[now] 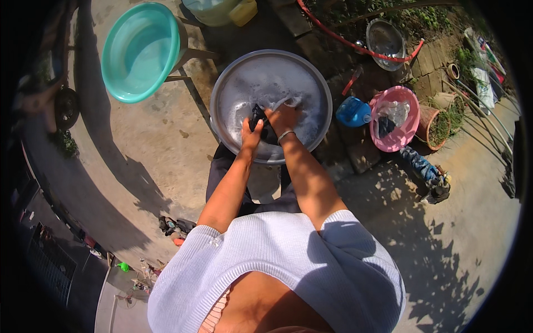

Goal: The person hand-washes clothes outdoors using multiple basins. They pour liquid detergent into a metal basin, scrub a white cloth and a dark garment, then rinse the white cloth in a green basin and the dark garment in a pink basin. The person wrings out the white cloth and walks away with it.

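Note:
In front of me a wide metal basin [215, 91] holds water covered with white suds [277, 72]. Both my hands are inside it, near its front side. Black wet cloth [257, 115] bunches up between them. My left hand [251, 134] grips this cloth, its thumb showing against the dark fabric. My right hand [284, 117], with a bracelet at the wrist, is closed on the same cloth, knuckles up and foam around its far side. Suds and the hand itself hide part of its fingers. The cloth's lower part hangs toward the basin's near wall.
A turquoise tub [172, 50] with water stands raised at the far left. Beyond the basin sits a yellowish container [219, 11]. To the right are a blue plastic jug [351, 112], a pink basin [412, 130] with cloth inside, a plant pot [436, 130], a red hose [344, 41] and a metal bowl [383, 36].

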Tool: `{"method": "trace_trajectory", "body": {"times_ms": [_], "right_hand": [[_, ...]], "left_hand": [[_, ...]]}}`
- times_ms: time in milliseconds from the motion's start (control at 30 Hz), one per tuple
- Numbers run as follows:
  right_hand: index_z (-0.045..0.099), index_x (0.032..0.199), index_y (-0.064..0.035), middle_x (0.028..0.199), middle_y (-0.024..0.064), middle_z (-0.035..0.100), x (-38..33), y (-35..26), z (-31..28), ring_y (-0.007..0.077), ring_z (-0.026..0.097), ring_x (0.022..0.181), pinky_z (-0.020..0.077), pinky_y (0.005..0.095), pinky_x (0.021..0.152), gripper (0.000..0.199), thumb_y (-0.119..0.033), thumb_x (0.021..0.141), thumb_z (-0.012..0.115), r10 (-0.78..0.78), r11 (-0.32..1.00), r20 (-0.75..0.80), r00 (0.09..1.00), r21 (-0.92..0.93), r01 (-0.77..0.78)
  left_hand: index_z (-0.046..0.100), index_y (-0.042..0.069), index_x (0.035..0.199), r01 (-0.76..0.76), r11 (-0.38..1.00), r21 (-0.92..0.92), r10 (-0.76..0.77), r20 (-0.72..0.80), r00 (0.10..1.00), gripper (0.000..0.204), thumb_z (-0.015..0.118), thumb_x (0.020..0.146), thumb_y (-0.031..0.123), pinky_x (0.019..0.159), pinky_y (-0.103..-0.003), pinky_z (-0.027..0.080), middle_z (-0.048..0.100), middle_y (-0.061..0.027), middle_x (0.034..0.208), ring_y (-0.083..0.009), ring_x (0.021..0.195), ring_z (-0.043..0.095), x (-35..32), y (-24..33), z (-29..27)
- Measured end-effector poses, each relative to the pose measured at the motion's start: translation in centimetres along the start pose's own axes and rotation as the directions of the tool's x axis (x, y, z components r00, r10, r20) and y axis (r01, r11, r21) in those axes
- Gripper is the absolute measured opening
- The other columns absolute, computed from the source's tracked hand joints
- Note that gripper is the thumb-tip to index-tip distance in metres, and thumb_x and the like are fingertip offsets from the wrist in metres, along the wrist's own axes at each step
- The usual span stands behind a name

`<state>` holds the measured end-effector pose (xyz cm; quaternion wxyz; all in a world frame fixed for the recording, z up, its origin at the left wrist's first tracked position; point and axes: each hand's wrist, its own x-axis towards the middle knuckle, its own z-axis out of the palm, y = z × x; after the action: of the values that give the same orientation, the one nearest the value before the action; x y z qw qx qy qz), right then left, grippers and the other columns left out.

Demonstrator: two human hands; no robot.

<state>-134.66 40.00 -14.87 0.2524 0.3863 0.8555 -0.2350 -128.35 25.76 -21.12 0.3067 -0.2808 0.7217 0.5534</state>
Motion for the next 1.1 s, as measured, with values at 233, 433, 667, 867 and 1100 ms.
{"method": "trace_trajectory", "body": {"times_ms": [233, 433, 667, 867, 1100], "right_hand": [[0.060, 0.092, -0.0028, 0.083, 0.0187, 0.063, -4.4, -0.3, 3.2, 0.0381, 0.061, 0.081, 0.0495, 0.0430, 0.071, 0.026, -0.016, 0.070, 0.065, -0.441, 0.771, -0.290, 0.849, 0.362, 0.524], [0.061, 0.076, -0.0049, 0.070, 0.0127, 0.061, -9.8, -1.0, -1.9, 0.0329, 0.060, 0.067, 0.0490, 0.0402, 0.062, 0.008, -0.013, 0.075, 0.064, -0.724, 0.541, -0.180, 0.665, 0.450, 0.711], [0.061, 0.064, -0.0089, 0.071, 0.0102, 0.061, -4.9, -1.5, -3.1, 0.0293, 0.061, 0.069, 0.0494, 0.0398, 0.062, 0.030, -0.028, 0.087, 0.054, -0.603, 0.771, -0.291, 0.743, 0.029, 0.637], [0.052, 0.059, -0.0034, 0.071, 0.0108, 0.051, 1.0, 2.4, -5.2, 0.0286, 0.053, 0.064, 0.0442, 0.0421, 0.058, 0.039, -0.033, 0.077, 0.069, -0.548, 0.662, -0.271, 0.791, 0.438, 0.609], [0.065, 0.095, -0.0088, 0.105, 0.0189, 0.056, 1.2, 0.0, -5.1, 0.0405, 0.050, 0.103, 0.0464, 0.0478, 0.083, 0.050, -0.049, 0.067, 0.074, -0.361, 0.932, -0.206, 0.909, -0.069, 0.355]], "left_hand": [[0.050, 0.009, 0.118, 0.433, 0.555, -0.710, -0.267, 0.341, 0.901, 0.057, 0.064, 0.082, 0.051, 0.078, -0.041, 0.051, 0.060, -0.0074, 0.100, -0.0218, 0.096, 0.058, 1.4, 4.5, 0.2], [0.055, 0.002, 0.116, 0.494, 0.493, -0.716, 0.067, 0.597, 0.799, 0.039, 0.040, 0.097, 0.032, 0.087, -0.038, 0.049, 0.061, -0.0145, 0.110, -0.0274, 0.097, 0.060, 2.3, 4.5, -1.8], [0.053, 0.008, 0.119, 0.381, 0.471, -0.795, 0.011, 0.437, 0.899, 0.039, 0.041, 0.096, 0.037, 0.089, -0.034, 0.046, 0.059, -0.0089, 0.112, -0.0223, 0.100, 0.057, -2.4, 7.6, 1.5], [0.057, 0.002, 0.115, 0.106, 0.976, -0.192, -0.061, 0.225, 0.973, 0.047, 0.061, 0.087, 0.040, 0.085, -0.033, 0.046, 0.061, -0.0080, 0.104, -0.0200, 0.098, 0.058, -2.2, 9.4, 1.3], [0.041, 0.012, 0.134, -0.165, 0.952, 0.257, 0.159, 0.045, 0.986, 0.065, 0.068, 0.081, 0.039, 0.094, -0.041, 0.042, 0.036, -0.0214, 0.138, -0.0341, 0.122, 0.042, -1.3, 3.7, -1.5]]}}
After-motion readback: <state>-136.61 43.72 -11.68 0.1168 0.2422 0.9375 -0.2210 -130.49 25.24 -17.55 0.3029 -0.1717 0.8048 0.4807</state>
